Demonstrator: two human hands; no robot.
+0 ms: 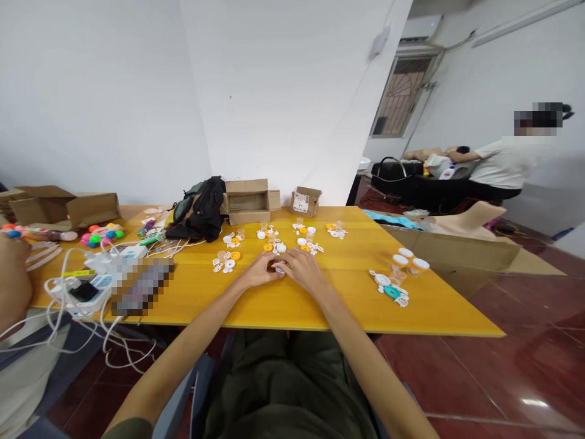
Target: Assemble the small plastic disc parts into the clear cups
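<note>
My left hand (264,271) and my right hand (300,268) meet over the middle of the table. Curled fingers of both hands close around a small white plastic part (280,270), mostly hidden by them. Just beyond lie groups of loose parts: an orange ring (267,247), a white round piece (282,249) and another orange ring (305,248). To the left, a clear cup (222,256) stands beside an orange disc (235,256) and white gear-like pieces. On the right, a teal disc (392,292) lies with white pieces near several orange jars with white lids (405,253).
The yellow table (274,305) ends at a front edge close to my lap. Cardboard boxes (248,201) and a dark backpack (201,210) stand at the back. White cables and a power strip (94,292) crowd the left, near another person's arm (13,286). A seated person (507,161) is farther right.
</note>
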